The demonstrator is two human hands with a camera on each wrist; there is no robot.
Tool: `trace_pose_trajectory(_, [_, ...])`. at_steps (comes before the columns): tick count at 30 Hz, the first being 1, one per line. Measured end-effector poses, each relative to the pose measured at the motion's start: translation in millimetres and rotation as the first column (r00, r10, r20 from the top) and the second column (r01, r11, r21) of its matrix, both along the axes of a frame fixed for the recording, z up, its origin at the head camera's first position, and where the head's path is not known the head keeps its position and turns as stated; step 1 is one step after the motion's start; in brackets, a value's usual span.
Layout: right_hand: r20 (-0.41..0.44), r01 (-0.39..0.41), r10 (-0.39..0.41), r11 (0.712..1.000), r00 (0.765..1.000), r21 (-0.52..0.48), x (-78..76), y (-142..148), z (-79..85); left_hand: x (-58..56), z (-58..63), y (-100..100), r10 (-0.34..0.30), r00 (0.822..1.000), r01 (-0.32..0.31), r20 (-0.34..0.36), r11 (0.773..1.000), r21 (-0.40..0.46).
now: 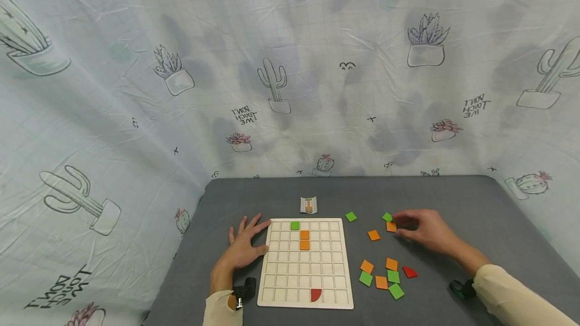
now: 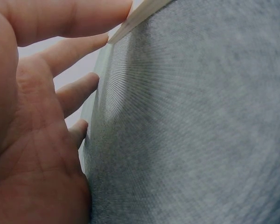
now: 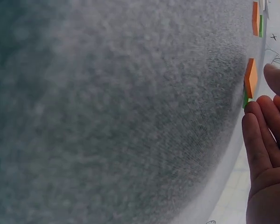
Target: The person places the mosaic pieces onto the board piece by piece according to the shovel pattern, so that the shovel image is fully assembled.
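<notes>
**Board (image 1: 290, 268) begun, most tiles (image 1: 391, 264) loose**

Nearest you, a red piece (image 1: 315, 295) sits in the board's front row; seven loose tiles lie on the desk (image 1: 453, 192) to its right. Your left grip (image 1: 242, 250) is spread, holding nothing, thumb and a fingertip at the board's left edge. Your right grip (image 1: 430, 228) is loose and seems empty, its fingers reaching a green tile (image 1: 387, 217) and an orange tile (image 1: 391, 227); two more lie between those and the board. Toward the board's back, two orange squares (image 1: 304, 245) and a green square (image 1: 295, 225) are laid.

So four are placed and eleven lie out: an early stage, I'd judge. The card (image 1: 308, 206) behind the board is too small to read, so how many you need is unclear. Your right fingertips partly cover the orange tile; you can't tell contact there.
</notes>
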State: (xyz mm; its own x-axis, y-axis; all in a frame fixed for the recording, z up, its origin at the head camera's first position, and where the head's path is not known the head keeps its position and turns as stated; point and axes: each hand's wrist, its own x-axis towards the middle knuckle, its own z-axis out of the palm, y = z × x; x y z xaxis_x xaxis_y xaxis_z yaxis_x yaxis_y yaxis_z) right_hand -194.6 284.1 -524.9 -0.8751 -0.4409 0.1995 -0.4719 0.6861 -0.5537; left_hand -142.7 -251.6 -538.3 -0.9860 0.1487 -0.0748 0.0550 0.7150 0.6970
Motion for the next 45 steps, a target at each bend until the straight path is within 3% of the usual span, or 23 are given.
trace_pose_trajectory(7, [0.016,-0.012,0.013,1.000,1.000,-0.019,-5.0,-4,-4.1,0.4,-0.3,0,0.000,1.000,0.000,-0.006,1.000,0.009])
trace_pose_trajectory(15, [-0.050,-0.013,0.013,1.000,0.999,-0.006,-4.2,-8,-7.0,1.2,1.2,1,0.006,1.000,-0.006,-0.001,1.000,0.016])
trace_pose_trajectory(27, [-0.074,-0.005,0.004,1.000,0.997,-0.015,0.5,-9,-4.9,1.2,0.6,0,0.004,1.000,-0.004,-0.001,1.000,0.014])
trace_pose_trajectory(36, [-0.107,0.019,-0.021,1.000,0.994,-0.018,12.3,-5,-3.6,0.5,-0.1,-1,-0.008,1.000,0.008,-0.007,1.000,0.011])
trace_pose_trajectory(41, [-0.091,0.044,-0.049,0.997,0.995,-0.056,22.9,-6,6.7,0.6,-0.4,-1,-0.009,1.000,0.009,-0.009,1.000,0.015])
trace_pose_trajectory(45, [-0.133,0.043,-0.054,0.995,0.990,-0.085,34.2,-12,16.5,0.8,-0.2,-1,-0.011,1.000,0.011,-0.011,1.000,0.018])
